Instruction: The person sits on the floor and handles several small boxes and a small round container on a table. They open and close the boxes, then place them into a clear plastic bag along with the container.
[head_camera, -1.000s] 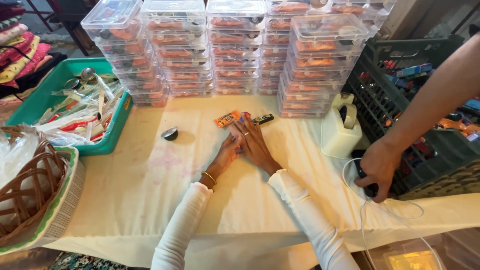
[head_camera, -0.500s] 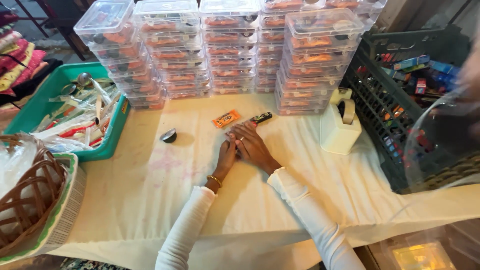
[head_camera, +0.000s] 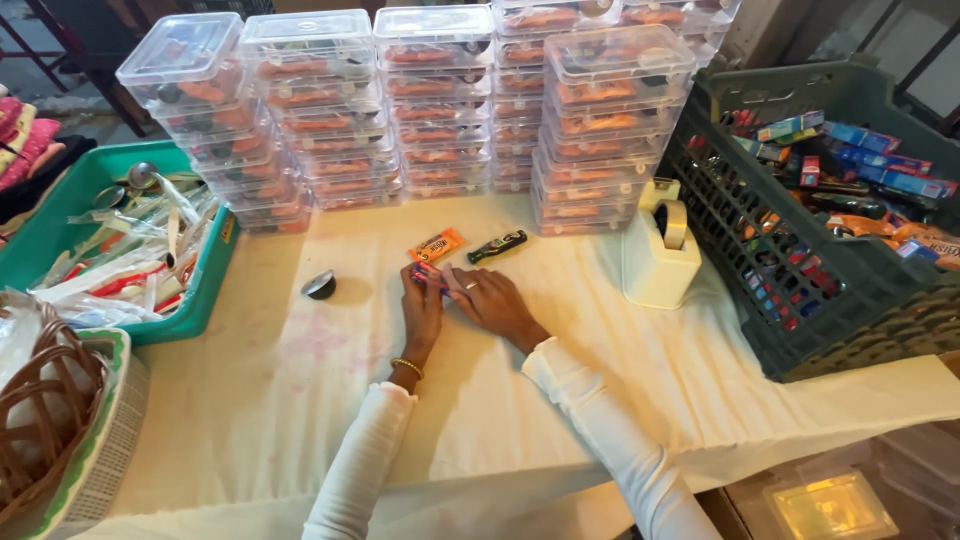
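My left hand (head_camera: 422, 312) and my right hand (head_camera: 492, 302) meet on the white tablecloth (head_camera: 300, 400), both pinching a small colourful packet (head_camera: 432, 277) between their fingertips. A gold bangle sits on my left wrist; both arms wear white sleeves. Just beyond the fingers lie an orange snack packet (head_camera: 436, 245) and a small dark wrapped bar (head_camera: 497, 246). A small dark round lid (head_camera: 319, 286) lies to the left of my hands.
Stacks of clear lidded boxes (head_camera: 440, 100) line the table's far side. A white tape dispenser (head_camera: 660, 245) stands to the right, beside a dark crate (head_camera: 800, 290) of packets. A teal tray (head_camera: 60, 230) of wrapped cutlery and a woven basket (head_camera: 40, 440) sit left.
Another person's arm and a clear container at the right have left the view. My hands stay together on the small packet, barely shifted.
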